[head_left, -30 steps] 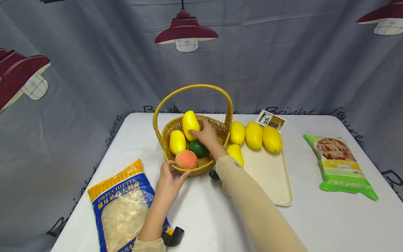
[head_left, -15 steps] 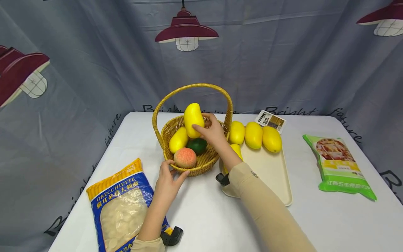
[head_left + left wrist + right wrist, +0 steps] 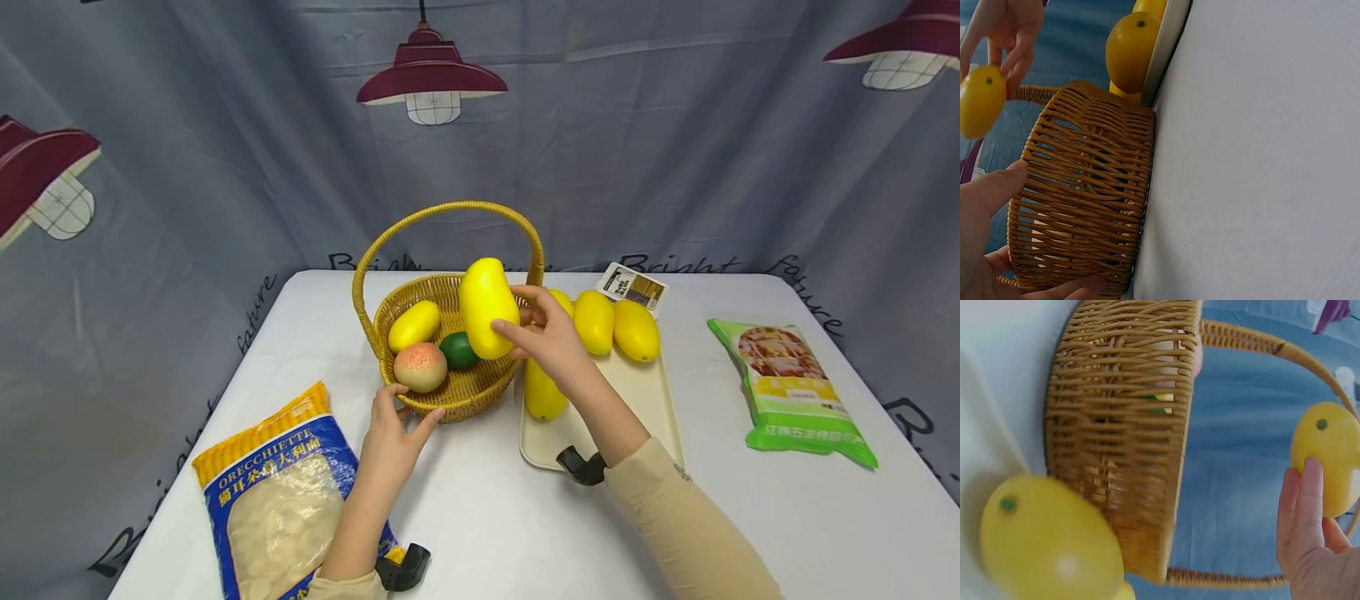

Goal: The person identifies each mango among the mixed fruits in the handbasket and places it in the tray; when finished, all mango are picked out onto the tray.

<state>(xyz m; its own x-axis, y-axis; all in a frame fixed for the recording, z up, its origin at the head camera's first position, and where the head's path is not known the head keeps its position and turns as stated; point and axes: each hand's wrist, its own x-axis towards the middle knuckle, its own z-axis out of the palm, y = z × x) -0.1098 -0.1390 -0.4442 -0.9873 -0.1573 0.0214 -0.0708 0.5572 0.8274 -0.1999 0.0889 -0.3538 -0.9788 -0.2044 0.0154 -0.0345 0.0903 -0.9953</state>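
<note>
My right hand (image 3: 551,340) grips a yellow mango (image 3: 489,308) above the right side of the wicker basket (image 3: 480,390); the right wrist view shows this mango (image 3: 1327,459) raised over the rim. Fingers and thumb of my left hand (image 3: 393,437) hold the basket's near left edge, and in the left wrist view the thumb lies at the rim of the basket (image 3: 1085,187). Inside the basket are another mango (image 3: 415,326), a peach (image 3: 421,367) and a dark green fruit (image 3: 458,351), partly hidden by the held mango.
Right of the basket, a cream tray (image 3: 637,408) bears several mangoes (image 3: 594,322), one near its left edge. A printed card (image 3: 632,287) lies behind it. A green food packet (image 3: 795,392) is far right, an orecchiette bag (image 3: 285,508) at left under my left forearm.
My right hand has lifted the mango up and moved it rightward over the basket. The mango and peach inside have shifted. My left hand stays at the basket's edge.
</note>
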